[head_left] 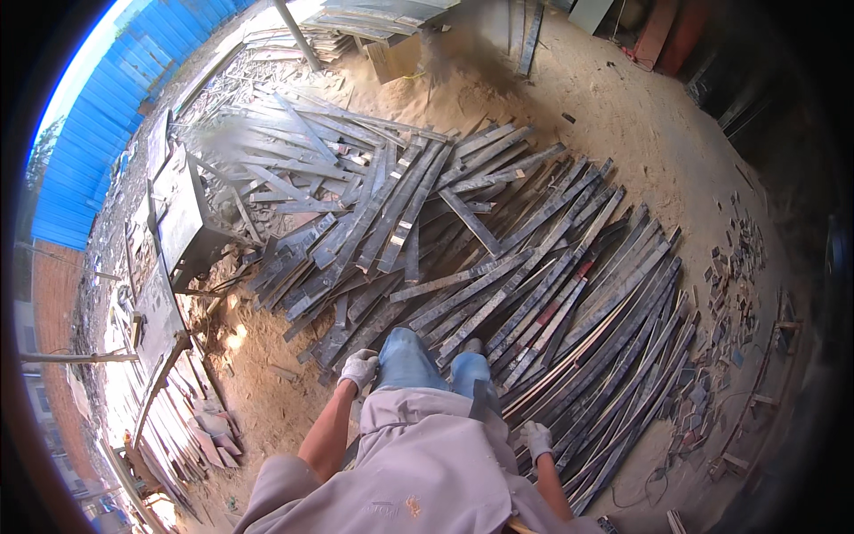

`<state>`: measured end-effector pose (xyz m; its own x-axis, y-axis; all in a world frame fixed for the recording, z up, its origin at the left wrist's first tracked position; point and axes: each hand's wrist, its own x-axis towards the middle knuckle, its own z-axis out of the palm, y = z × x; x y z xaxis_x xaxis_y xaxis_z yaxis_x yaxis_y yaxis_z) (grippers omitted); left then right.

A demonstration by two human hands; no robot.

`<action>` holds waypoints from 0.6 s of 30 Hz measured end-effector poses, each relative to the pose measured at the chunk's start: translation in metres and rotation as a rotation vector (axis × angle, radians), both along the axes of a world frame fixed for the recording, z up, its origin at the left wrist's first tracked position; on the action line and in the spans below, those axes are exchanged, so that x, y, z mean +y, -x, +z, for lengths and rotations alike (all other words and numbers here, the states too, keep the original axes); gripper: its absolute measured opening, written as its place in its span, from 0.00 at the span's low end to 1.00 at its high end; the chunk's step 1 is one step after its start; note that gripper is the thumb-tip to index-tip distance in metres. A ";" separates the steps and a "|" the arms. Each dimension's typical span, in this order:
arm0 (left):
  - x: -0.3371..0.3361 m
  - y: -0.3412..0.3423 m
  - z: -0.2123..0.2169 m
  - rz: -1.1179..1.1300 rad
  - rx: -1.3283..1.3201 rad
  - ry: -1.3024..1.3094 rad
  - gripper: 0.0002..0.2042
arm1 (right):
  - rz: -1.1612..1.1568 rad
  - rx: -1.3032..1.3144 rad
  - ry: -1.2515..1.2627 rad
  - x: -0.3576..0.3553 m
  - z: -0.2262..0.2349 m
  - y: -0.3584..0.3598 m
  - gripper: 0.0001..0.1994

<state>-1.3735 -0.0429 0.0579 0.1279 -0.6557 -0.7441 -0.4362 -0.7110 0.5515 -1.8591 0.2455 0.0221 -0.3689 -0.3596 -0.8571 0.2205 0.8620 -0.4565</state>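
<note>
Wooden slats [463,278], part aligned, part crossed

Those right of centre lie roughly parallel; those upper left of centre cross in a jumble, so the work looks unfinished. Left hand [359,368] hangs beside the jeans [414,360], lower centre; right hand [536,438] hangs lower, near the slats. Both seem empty; finger spread I cannot tell.

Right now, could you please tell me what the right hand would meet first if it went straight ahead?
The right hand would probably meet the pile of long strips first, though depth is unclear here.
</note>
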 end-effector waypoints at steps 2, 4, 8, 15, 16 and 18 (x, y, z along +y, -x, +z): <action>-0.008 0.013 -0.011 0.011 -0.004 0.007 0.13 | -0.040 0.033 0.009 -0.019 0.015 0.013 0.12; -0.004 0.017 -0.031 0.018 -0.042 -0.003 0.13 | -0.132 -0.057 0.030 -0.022 0.019 0.035 0.11; -0.009 0.048 -0.008 -0.053 -0.065 0.033 0.15 | -0.170 -0.076 -0.102 0.000 0.048 0.041 0.10; 0.050 0.014 -0.017 0.240 0.030 -0.116 0.12 | 1.489 0.589 0.114 0.035 0.029 0.068 0.05; 0.065 0.006 -0.027 0.206 -0.017 -0.178 0.13 | 1.413 0.485 -0.079 0.025 0.024 0.073 0.08; 0.079 -0.008 -0.040 0.157 -0.067 -0.246 0.13 | 1.313 0.498 0.069 0.009 0.024 0.067 0.11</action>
